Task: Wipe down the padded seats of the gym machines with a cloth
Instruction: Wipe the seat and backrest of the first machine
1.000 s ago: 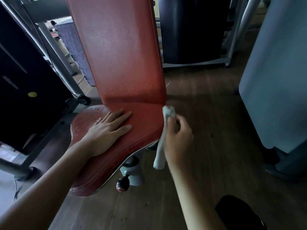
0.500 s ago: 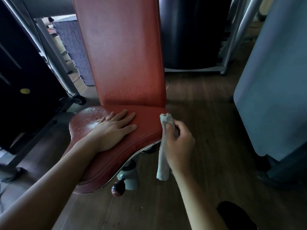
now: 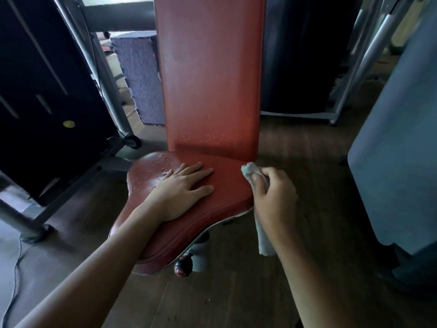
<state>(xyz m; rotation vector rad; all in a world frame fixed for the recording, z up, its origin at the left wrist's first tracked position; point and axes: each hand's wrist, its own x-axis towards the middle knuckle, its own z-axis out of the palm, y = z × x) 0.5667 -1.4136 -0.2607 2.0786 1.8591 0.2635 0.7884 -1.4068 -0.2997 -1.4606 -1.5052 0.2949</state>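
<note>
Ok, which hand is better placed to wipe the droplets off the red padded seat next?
The right hand: it grips the whitish cloth at the right edge of the red padded seat. The left hand lies flat on the seat, holding nothing; the droplets sit beside its fingers.

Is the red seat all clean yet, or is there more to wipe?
Not yet. Done: the seat looks dry near its right side. In hand: the right hand grips the cloth at the seat's right edge, while the left hand rests flat on the seat. Left: drops on the seat's far left corner, and more along the bottom of the backrest.
</note>
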